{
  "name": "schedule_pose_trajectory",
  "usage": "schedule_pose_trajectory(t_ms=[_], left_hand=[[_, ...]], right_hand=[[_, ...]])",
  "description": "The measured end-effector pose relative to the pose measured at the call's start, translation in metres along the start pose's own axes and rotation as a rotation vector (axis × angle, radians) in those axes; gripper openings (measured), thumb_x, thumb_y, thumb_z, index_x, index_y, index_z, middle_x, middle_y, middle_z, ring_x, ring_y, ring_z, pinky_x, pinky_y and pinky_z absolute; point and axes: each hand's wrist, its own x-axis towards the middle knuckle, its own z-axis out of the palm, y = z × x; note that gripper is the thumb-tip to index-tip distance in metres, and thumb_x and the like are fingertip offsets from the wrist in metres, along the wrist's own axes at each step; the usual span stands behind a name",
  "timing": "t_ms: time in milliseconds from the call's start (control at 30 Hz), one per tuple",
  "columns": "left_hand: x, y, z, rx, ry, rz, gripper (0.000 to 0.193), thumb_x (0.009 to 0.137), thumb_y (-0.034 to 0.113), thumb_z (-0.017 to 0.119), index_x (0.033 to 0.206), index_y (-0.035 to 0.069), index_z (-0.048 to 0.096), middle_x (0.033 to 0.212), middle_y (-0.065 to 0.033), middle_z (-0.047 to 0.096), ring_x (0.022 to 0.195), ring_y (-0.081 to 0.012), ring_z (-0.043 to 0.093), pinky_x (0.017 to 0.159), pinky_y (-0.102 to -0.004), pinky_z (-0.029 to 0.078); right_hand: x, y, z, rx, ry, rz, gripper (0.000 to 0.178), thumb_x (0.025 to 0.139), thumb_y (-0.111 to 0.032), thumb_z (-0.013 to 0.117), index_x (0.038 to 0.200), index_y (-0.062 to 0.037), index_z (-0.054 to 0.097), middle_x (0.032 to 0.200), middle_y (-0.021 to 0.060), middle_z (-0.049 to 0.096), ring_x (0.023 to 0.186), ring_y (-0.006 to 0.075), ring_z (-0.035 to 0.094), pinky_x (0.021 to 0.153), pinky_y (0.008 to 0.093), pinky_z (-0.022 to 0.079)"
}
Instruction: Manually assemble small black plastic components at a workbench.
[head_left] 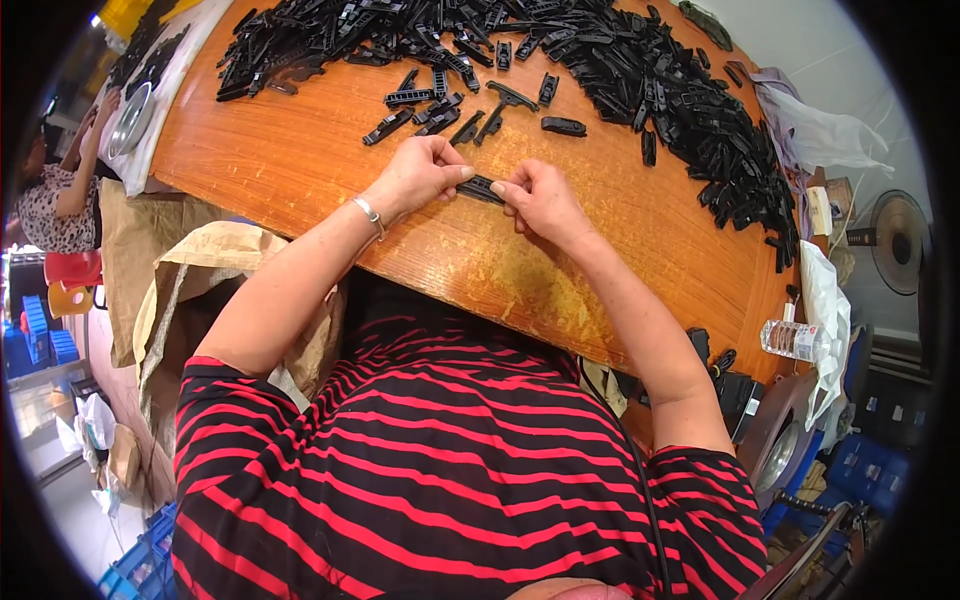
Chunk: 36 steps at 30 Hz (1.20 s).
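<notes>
Between my two hands, just above the wooden table point(440, 250), is a long narrow black plastic part point(481, 188). My left hand point(424, 174) pinches its left end between thumb and fingers. At its right end, my right hand point(543, 200) has thumb and fingertips closed on it. Slightly beyond my hands lie loose black parts: a T-shaped piece point(512, 96), a slim strip point(467, 128) close to my left fingertips, and a short thick piece point(564, 127). A small cluster of similar parts point(437, 113) sits further left. The fingers cover both ends of the held part.
Large heaps of black plastic parts point(640, 80) curve along the far and right sides of the table. A brown paper sack point(215, 245) hangs by the left edge. On the right are a plastic bottle point(795, 340) and a fan point(895, 242). Another person point(65, 200) sits far left.
</notes>
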Motion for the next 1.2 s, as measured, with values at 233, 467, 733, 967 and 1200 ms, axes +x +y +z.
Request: schedule_pose_trajectory(t_ms=[233, 467, 733, 967, 1200], left_hand=[[0.005, -0.005, 0.002, 0.151, 0.023, 0.019, 0.019, 0.084, 0.014, 0.072, 0.082, 0.001, 0.058, 0.067, -0.0045, 0.061, 0.056, -0.0109, 0.057, 0.052, -0.0258, 0.047], [0.000, -0.008, 0.010, 0.382, 0.109, 0.091, 0.022, 0.080, 0.019, 0.075, 0.080, 0.004, 0.060, 0.074, -0.0068, 0.063, 0.069, -0.0181, 0.060, 0.066, -0.0320, 0.049], [-0.009, -0.005, 0.009, 0.420, 0.077, 0.184, 0.019, 0.086, 0.011, 0.069, 0.078, 0.004, 0.054, 0.065, -0.0010, 0.054, 0.058, -0.0085, 0.051, 0.052, -0.0258, 0.042], [-0.132, 0.061, -0.050, 0.401, 0.171, 0.323, 0.015, 0.082, 0.008, 0.069, 0.076, 0.002, 0.056, 0.064, 0.0013, 0.052, 0.059, -0.0077, 0.048, 0.053, -0.0254, 0.039], [-0.280, 0.028, -0.164, 0.367, 0.534, 0.062, 0.012, 0.079, 0.006, 0.066, 0.079, 0.005, 0.054, 0.071, 0.0043, 0.049, 0.065, -0.0039, 0.045, 0.058, -0.0196, 0.036]], right_hand=[[-0.002, -0.019, -0.009, -0.110, -0.061, 0.071, 0.023, 0.091, -0.018, 0.065, 0.083, -0.0024, 0.050, 0.061, 0.0040, 0.058, 0.044, 0.0102, 0.053, 0.039, 0.0260, 0.041], [0.007, 0.000, -0.008, -0.374, 0.002, -0.084, 0.026, 0.089, -0.020, 0.067, 0.081, -0.0025, 0.049, 0.060, 0.0045, 0.059, 0.047, 0.0129, 0.055, 0.042, 0.0280, 0.042], [-0.002, 0.012, -0.005, -0.344, 0.098, -0.142, 0.034, 0.081, -0.031, 0.074, 0.083, -0.0011, 0.058, 0.074, 0.0143, 0.064, 0.072, 0.0274, 0.063, 0.065, 0.0403, 0.048], [-0.061, -0.051, -0.012, 0.212, -0.230, -0.353, 0.015, 0.093, -0.016, 0.061, 0.087, -0.0032, 0.056, 0.068, 0.0030, 0.060, 0.052, 0.0065, 0.052, 0.046, 0.0213, 0.043], [0.016, -0.003, -0.065, -0.634, 0.406, -0.440, 0.019, 0.085, -0.014, 0.067, 0.098, -0.0029, 0.059, 0.086, 0.0083, 0.060, 0.075, 0.0232, 0.064, 0.067, 0.0354, 0.053]])
